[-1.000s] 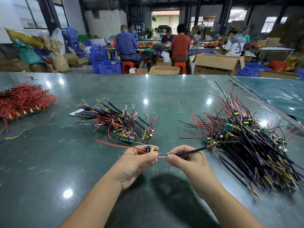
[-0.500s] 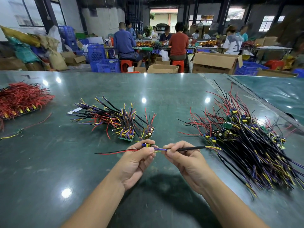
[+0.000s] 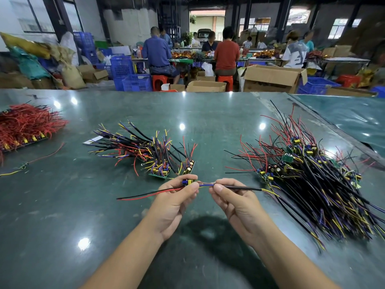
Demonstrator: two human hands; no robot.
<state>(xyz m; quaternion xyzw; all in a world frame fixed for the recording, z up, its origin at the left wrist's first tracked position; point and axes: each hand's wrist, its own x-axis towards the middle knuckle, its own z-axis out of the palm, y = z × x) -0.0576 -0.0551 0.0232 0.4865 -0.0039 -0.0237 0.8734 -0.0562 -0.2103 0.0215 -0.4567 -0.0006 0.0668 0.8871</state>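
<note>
- At the far left of the green surface lies a pile of red wires.
- Left of centre, just beyond my hands, sits a small heap of wired boards.
- My left hand pinches a small circuit board above the near surface; its red and black leads trail left.
- My right hand pinches the board's black sleeved cable, just beside the left hand.
- On the right spreads a large heap of wired boards.
</note>
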